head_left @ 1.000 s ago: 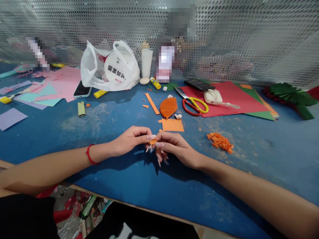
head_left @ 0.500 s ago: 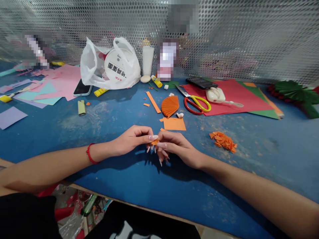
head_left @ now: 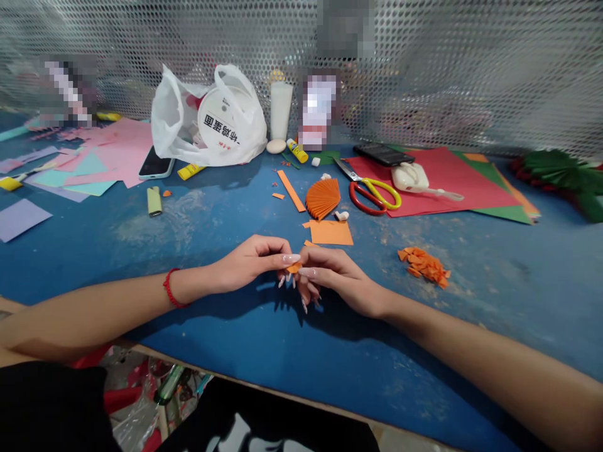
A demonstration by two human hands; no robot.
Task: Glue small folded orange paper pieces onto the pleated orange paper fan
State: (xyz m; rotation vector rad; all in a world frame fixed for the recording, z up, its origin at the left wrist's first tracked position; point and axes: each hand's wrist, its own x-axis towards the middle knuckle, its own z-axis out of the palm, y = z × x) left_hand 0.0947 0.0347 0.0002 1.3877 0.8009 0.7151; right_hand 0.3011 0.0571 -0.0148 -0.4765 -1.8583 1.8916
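Between my hands is a small piece of orange paper, partly hidden by the fingers. My left hand pinches it from the left, thumb on top. From the other side my right hand grips it between thumb and fingers, the remaining fingers curled below. Just beyond the hands lies an orange paper rectangle, and behind that a pleated orange paper fan and a thin orange strip. A heap of folded orange paper bits rests to the right of my right hand.
Scissors with red and yellow handles lie by red paper sheets. A white plastic bag, a glue stick, a lighter and a phone stand or lie farther back. Perforated metal closes off the table's far side.
Both hands keep their pinch on the orange paper, almost unmoved. The view has shifted very slightly; the things on the table stay where they were.
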